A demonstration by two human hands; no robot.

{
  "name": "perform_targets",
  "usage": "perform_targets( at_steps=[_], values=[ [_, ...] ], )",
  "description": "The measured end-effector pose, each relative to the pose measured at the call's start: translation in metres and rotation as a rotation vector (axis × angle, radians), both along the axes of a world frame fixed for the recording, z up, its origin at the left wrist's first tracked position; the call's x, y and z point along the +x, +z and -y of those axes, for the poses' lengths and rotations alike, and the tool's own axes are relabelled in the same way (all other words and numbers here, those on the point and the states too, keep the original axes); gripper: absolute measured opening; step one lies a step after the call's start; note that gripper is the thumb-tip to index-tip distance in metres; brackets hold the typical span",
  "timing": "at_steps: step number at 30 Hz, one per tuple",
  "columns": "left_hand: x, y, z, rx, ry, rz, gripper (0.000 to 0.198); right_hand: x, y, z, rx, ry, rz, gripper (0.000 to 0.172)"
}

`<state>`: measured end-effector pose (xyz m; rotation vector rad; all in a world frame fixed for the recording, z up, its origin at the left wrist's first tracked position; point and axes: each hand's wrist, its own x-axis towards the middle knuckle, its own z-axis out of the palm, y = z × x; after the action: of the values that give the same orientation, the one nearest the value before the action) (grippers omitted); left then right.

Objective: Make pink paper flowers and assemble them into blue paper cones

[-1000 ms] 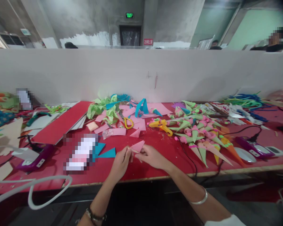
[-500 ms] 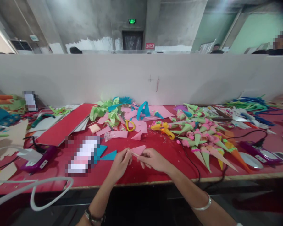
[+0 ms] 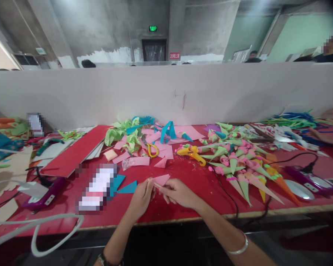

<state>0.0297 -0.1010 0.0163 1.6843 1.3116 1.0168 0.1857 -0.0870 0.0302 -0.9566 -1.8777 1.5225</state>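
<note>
Between my two hands, just above the red table near its front edge, is a small pink paper piece (image 3: 162,180) with a pointed shape. My left hand (image 3: 142,195) pinches its left end. The fingers of my right hand (image 3: 179,193) are closed on its right and lower side. Behind them lies a pink folded cone (image 3: 161,162). Blue paper triangles (image 3: 128,187) rest left of my left hand. A yellow glue gun (image 3: 192,153) lies beyond my right hand, beside a pile of green and pink paper cones (image 3: 233,160).
A phone (image 3: 98,187) lies on the red table (image 3: 194,184) at left. Purple power strips (image 3: 48,195) sit at both sides, with cables. Yellow-handled scissors (image 3: 153,150) and paper scraps lie behind. A person's hand (image 3: 326,136) reaches in at the far right.
The view has tilted slightly. Both my hands keep hold of the pink paper, with the fingers drawn slightly closer together. Another person's hand has come into view at the far right.
</note>
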Motion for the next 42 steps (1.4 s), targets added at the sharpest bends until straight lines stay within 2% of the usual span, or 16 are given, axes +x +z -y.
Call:
perform_targets(
  at_steps=[6,11,15,18,21,25,29,33,35,38,42],
  values=[
    [0.0,0.002,-0.002,0.006,0.017,0.001,0.039,-0.004,-0.008,0.0,0.29,-0.219,0.113,0.023],
    [0.004,0.005,-0.003,-0.041,0.035,0.079,0.036,-0.009,-0.007,0.001,0.388,-0.256,0.259,0.03],
    [0.003,0.005,-0.003,-0.091,0.042,0.108,0.036,-0.014,-0.004,0.002,0.44,-0.309,0.286,0.024],
    [0.001,0.002,-0.004,-0.088,0.052,0.059,0.037,-0.015,-0.003,0.005,0.422,-0.299,0.2,0.012],
    [0.0,0.002,-0.004,-0.012,0.081,-0.014,0.036,-0.015,-0.003,0.009,0.448,-0.3,0.154,0.02],
    [0.001,0.008,-0.003,0.017,0.1,-0.042,0.035,-0.018,-0.004,0.014,0.503,-0.332,0.268,0.024],
    [0.0,0.012,0.0,0.017,0.063,-0.028,0.036,-0.023,0.0,0.019,0.509,-0.282,0.332,0.024],
    [-0.002,0.01,0.003,0.06,0.124,-0.032,0.036,-0.025,0.007,0.02,0.582,-0.232,0.507,0.024],
    [-0.003,0.01,0.004,0.028,0.136,0.024,0.037,-0.025,0.008,0.019,0.665,-0.211,0.63,0.025],
    [-0.004,0.012,0.005,-0.115,0.134,0.154,0.04,-0.026,0.008,0.017,0.775,-0.183,0.762,0.024],
    [-0.005,0.015,0.006,-0.214,0.09,0.219,0.042,-0.025,0.008,0.016,0.806,-0.181,0.755,0.023]
  ],
)
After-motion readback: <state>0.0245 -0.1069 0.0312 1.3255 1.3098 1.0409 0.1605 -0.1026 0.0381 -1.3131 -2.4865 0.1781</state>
